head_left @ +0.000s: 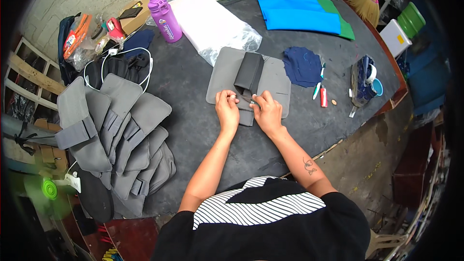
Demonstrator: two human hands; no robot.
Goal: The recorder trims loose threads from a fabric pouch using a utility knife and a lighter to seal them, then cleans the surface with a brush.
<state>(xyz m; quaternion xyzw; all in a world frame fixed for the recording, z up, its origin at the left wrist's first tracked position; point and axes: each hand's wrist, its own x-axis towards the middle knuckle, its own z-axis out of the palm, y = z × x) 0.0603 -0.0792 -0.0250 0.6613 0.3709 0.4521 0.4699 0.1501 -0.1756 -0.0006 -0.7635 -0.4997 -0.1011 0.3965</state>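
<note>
A grey padded fabric piece [224,75] with rounded corners lies in front of me on the dark table. Across its middle runs a raised black band [250,70], with a short grey tab sticking out at the near end. My left hand [227,108] is closed in a pinch at the band's near left corner; whatever is between its fingertips is too small to make out. Just right of it, my right hand [267,112] pinches something small and thin at the near end of the band, also too small to name.
Similar grey padded pieces [130,130] are heaped at left. A purple bottle [165,19] and a white plastic-wrapped stack [208,19] stand beyond. Navy cloth scraps [302,66], a red-white tube [323,97] and a dark holder [362,81] lie right, blue bags [299,12] behind.
</note>
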